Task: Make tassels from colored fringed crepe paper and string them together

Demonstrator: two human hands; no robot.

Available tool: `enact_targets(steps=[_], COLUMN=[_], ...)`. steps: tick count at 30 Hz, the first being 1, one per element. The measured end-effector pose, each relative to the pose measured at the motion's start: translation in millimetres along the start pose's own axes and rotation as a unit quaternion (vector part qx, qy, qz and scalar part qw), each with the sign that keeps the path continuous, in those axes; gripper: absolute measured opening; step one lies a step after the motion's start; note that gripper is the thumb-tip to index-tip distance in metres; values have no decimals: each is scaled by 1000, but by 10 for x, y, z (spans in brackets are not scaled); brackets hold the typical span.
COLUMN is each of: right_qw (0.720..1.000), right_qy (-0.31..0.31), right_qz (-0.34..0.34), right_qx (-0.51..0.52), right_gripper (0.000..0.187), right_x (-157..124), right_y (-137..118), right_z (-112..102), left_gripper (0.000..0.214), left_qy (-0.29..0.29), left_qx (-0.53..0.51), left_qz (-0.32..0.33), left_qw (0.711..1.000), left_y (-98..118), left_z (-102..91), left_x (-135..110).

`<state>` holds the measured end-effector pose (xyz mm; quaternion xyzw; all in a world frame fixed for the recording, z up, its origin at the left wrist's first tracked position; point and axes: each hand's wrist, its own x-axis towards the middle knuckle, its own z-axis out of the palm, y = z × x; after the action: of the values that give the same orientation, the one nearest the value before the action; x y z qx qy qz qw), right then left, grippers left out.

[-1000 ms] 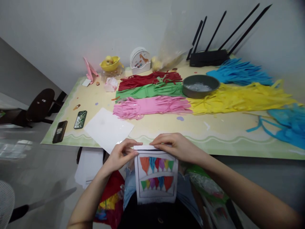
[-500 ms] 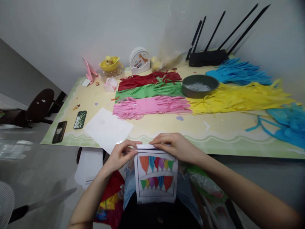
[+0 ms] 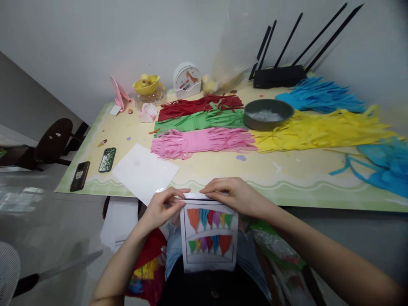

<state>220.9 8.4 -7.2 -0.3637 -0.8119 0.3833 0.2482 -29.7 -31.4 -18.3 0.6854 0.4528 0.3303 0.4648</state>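
In front of the left hand (image 3: 161, 208) and the right hand (image 3: 234, 195), the table (image 3: 223, 168) has a bare strip where a hand can slide. The picture sheet (image 3: 208, 233) they hold hangs below the table edge, out of the way. Past the bare strip, pink paper strips (image 3: 204, 142) and yellow paper strips (image 3: 318, 129) lie side by side like a wall, with a gray bowl (image 3: 267, 114) behind them. To the left lie a white sheet (image 3: 145, 172), a green phone (image 3: 107, 159) and a black phone (image 3: 80, 175). Blue paper strips (image 3: 382, 165) fill the right side.
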Motion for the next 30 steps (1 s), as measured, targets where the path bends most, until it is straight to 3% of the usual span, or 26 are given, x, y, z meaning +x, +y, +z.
enact_targets(steps=[10,18,30], right_qw=[1000,1000,1000], right_qy=[-27,-15,8], right_qz=[-2,12,14], right_qx=[14,10,8], right_gripper=[21,14,14], right_x=[15,75,50], right_y=[-9,-27,13], right_z=[-48,-47,-8], left_gripper=[13,17,20], left_qy=[11,5,10], left_qx=[26,66,50], left_qz=[16,61,35], left_qw=[999,996,998], left_y=[5,35,-6], left_z=[26,27,11], left_x=[-18,18,41])
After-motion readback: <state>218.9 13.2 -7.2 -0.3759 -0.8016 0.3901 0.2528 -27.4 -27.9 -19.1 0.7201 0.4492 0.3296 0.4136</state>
